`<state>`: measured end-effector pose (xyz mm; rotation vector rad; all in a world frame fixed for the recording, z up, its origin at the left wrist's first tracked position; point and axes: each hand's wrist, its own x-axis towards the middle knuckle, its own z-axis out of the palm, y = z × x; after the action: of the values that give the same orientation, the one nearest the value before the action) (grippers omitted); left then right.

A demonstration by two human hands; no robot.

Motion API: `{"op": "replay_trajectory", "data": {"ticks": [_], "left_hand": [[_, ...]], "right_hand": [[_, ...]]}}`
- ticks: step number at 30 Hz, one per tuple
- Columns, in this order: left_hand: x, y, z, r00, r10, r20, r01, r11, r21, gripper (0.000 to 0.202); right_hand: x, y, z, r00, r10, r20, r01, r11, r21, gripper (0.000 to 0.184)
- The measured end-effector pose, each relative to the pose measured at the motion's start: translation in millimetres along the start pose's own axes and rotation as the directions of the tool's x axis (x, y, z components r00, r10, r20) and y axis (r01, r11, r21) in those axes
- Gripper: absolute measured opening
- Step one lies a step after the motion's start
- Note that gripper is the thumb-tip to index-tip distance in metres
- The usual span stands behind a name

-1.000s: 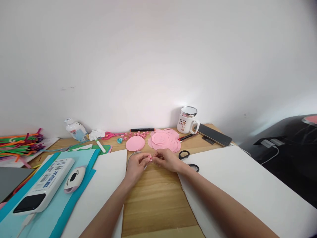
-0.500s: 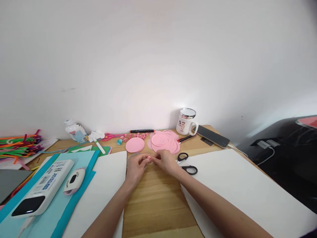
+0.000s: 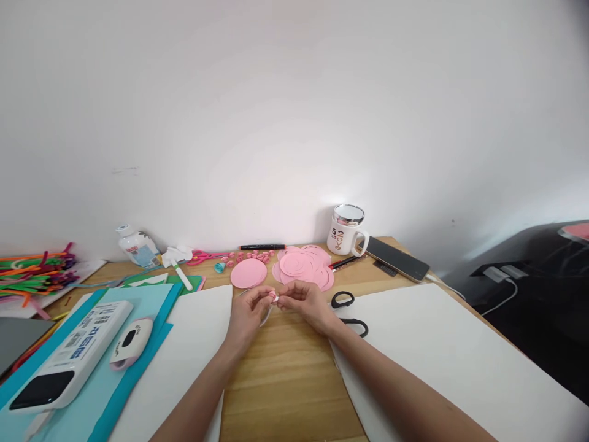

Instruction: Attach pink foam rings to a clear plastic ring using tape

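Note:
A small pink paper roll point(image 3: 273, 296), wound like a tiny rose, is pinched between the thumb and fingers of my left hand point(image 3: 248, 314). My right hand point(image 3: 304, 303) comes in from the other side with its fingertips closed on a pale end of the same roll. Just beyond my hands lie a stack of pink paper discs point(image 3: 249, 273) and a pile of pink paper spirals point(image 3: 301, 264). Several finished pink rolls point(image 3: 255, 256) are scattered behind the discs. Beside my right wrist rest black-handled scissors point(image 3: 350, 310), partly hidden.
White sheets point(image 3: 414, 344) lie at either side. On the left are a power bank point(image 3: 78, 350), a small white device point(image 3: 132, 342), a bottle point(image 3: 138, 247) and pipe cleaners point(image 3: 37, 273). A mug point(image 3: 345, 233) and a phone point(image 3: 396, 258) stand at the back right.
The fingertips of my right hand have drawn slightly apart from my left, so a pale end of the roll now shows between them. The view has shifted a little.

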<state>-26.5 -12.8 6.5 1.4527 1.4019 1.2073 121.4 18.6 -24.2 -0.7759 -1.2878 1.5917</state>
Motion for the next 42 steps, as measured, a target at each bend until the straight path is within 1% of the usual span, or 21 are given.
{"op": "replay_trajectory", "data": {"ticks": [5,9,12,16,21,26,30,42], "left_hand": [[0,1,1.7,0.999,-0.047,-0.006,0.047,0.998,-0.045,0.019],[-1,2,1.6,0.999,-0.044,0.007,0.044,0.998,-0.048,0.021],[-1,1,0.9,1.000,-0.004,0.018,0.004,1.000,-0.009,0.019],[-2,-1,0.2,0.996,0.086,0.007,-0.087,0.993,0.079,0.015],[-2,-1,-0.6,0.982,0.185,0.046,-0.191,0.954,0.230,0.015],[-3,-1,-0.9,0.969,0.232,0.088,-0.248,0.921,0.300,0.016],[-3,0,-1.0,0.970,0.229,0.082,-0.243,0.930,0.276,0.014],[-2,4,-2.5,0.974,0.208,0.085,-0.220,0.958,0.185,0.013]], "right_hand": [[-1,-1,0,0.999,-0.040,-0.014,0.040,0.998,-0.039,0.029],[-4,-3,3,0.997,-0.078,0.012,0.078,0.991,-0.106,0.025],[-5,-3,5,0.998,-0.059,0.001,0.059,0.992,-0.110,0.026],[-5,-1,4,0.999,-0.019,-0.029,0.015,0.994,-0.104,0.029],[-4,-2,2,1.000,-0.010,0.003,0.010,0.995,-0.095,0.033],[-5,-4,2,1.000,-0.012,0.007,0.012,0.996,-0.086,0.031],[-5,-6,1,1.000,-0.006,0.020,0.007,0.998,-0.060,0.027],[-6,-10,-3,0.997,0.028,0.070,-0.029,1.000,0.012,0.028]]}}
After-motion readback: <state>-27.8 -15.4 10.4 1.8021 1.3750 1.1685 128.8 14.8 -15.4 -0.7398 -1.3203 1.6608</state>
